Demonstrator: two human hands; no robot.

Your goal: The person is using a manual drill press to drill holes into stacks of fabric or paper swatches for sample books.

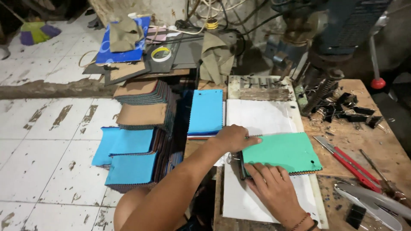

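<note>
Green swatch stack (282, 152), centre-right of frame, lies flat on white board (261, 115) atop the wooden desk (364, 141). Pinked zigzag edge along its bottom and right side; binder clip (233, 158) seems to bite its left end. Judged: light, soft cloth layers, floppy at the free edges, stiffest near the clipped spine, so best taken there w/ thumb under and fingers on top; loose layers likely to fan or slip if lifted by the far corner. Left hand (234, 138) comes in from lower centre, forearm crossing diag., fingers extended flat, tips pressing stack's upper-left corner; not gripping anything. Right hand (274, 186) enters from the bottom edge, palm down, fingers spread narrow on stack's lower-left edge, pressing, not closed round it; bracelet at wrist. Nearby: blue swatch stack (206, 112) centre frame, more swatch piles (132, 158) left-centre on the tiled floor (47, 162), red-handled cutter (346, 160) right, black binder clips (349, 110) upper right, by a machine column (319, 92).
</note>
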